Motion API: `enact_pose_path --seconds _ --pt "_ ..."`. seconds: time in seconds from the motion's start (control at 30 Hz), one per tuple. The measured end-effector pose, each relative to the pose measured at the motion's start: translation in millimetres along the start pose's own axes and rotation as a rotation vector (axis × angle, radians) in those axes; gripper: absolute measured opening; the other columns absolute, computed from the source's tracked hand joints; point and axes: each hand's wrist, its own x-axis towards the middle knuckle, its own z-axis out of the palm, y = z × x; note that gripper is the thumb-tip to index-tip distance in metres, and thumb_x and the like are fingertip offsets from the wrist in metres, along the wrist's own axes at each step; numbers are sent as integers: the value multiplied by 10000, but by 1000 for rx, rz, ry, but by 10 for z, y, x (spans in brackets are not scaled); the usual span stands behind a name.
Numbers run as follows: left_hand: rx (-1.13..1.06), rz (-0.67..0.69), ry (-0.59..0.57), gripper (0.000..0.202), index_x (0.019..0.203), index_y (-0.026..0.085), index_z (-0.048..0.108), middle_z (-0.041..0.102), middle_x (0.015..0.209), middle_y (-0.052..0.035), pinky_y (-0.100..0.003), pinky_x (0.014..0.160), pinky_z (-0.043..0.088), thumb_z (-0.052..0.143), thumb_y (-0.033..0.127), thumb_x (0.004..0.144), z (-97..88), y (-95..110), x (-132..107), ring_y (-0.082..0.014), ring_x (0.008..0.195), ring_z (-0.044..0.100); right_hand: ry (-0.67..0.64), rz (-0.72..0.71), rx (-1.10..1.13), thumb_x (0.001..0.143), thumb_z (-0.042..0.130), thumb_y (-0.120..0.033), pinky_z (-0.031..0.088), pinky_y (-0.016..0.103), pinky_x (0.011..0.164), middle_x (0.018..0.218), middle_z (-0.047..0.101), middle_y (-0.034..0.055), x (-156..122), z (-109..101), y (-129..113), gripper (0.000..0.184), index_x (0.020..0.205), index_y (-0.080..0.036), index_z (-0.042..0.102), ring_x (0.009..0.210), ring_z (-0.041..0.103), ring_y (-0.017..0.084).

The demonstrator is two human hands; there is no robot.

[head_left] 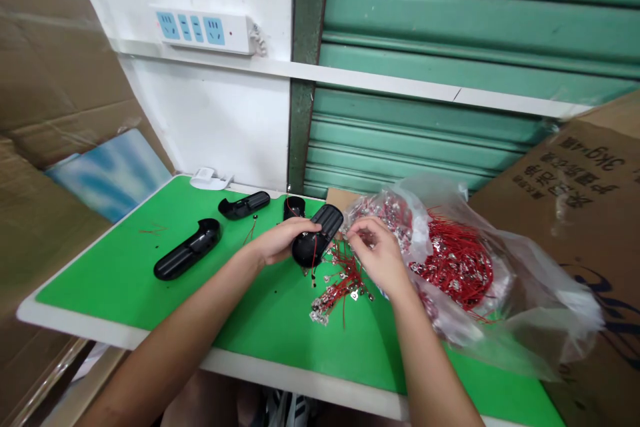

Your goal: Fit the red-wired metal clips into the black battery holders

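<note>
My left hand point(281, 240) is closed around a black plastic housing point(320, 232), held just above the green table top point(125, 273) with a thin red wire hanging from it. Close to its right, my right hand point(379, 250) has its fingers curled and pinched over a loose bunch of red wires with metal tabs point(340, 285); what the fingertips hold is too small to see. Behind that hand lies a clear plastic bag point(500, 280) stuffed with more red wires.
Two more black housings point(187, 249) point(244, 205) lie on the table's left half, a third dark part point(293, 205) behind my left hand. Cardboard boxes point(585, 213) flank the table on both sides. A white power strip point(205, 29) hangs on the wall beside a green shutter.
</note>
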Motion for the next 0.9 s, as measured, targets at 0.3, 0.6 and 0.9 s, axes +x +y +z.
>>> enact_pose_path --seconds 0.3,0.6,0.9 --pt "-14 -21 -58 284 894 87 769 785 956 -185 -297 755 545 760 339 765 -8 21 -20 -206 798 717 108 195 225 756 614 -282 477 322 721 760 665 22 24 -6 45 94 711 -216 663 749 603 196" --pt "-154 -89 -39 369 1067 50 751 785 876 -167 -274 698 531 633 288 811 19 54 -40 -189 723 706 31 246 495 791 725 -414 458 271 539 764 649 -5 -17 86 -55 198 851 -237 659 599 549 144" --pt "-124 -102 11 342 936 97 759 772 774 -129 -284 651 507 573 345 793 79 44 -42 -201 664 683 251 -47 155 908 643 -299 533 342 787 888 667 42 -14 90 -138 119 817 -235 683 872 634 193"
